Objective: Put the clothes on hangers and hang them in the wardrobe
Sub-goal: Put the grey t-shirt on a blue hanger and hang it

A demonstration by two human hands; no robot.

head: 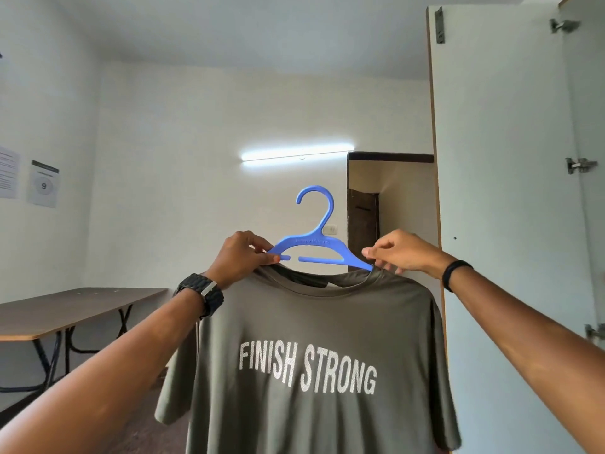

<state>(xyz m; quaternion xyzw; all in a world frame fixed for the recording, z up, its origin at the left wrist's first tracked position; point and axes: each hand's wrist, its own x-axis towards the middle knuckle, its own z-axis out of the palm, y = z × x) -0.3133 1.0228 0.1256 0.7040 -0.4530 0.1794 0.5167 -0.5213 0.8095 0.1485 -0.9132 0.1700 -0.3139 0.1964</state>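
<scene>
Both arms raised, left hand (240, 257) pinching, right hand (397, 252) pinching, wrists level

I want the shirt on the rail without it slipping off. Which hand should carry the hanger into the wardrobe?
Probably the right hand: it pinches the blue hanger on the side nearest the open wardrobe door. The left hand could then steady the olive T-shirt.

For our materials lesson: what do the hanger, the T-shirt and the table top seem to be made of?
Hanger: moulded plastic, matt blue, raised lettering.
T-shirt: soft knit, probably cotton; it drapes, and the white print looks dotted.
Table top: probably wood-look laminate, brown with a thin flat edge.
</scene>
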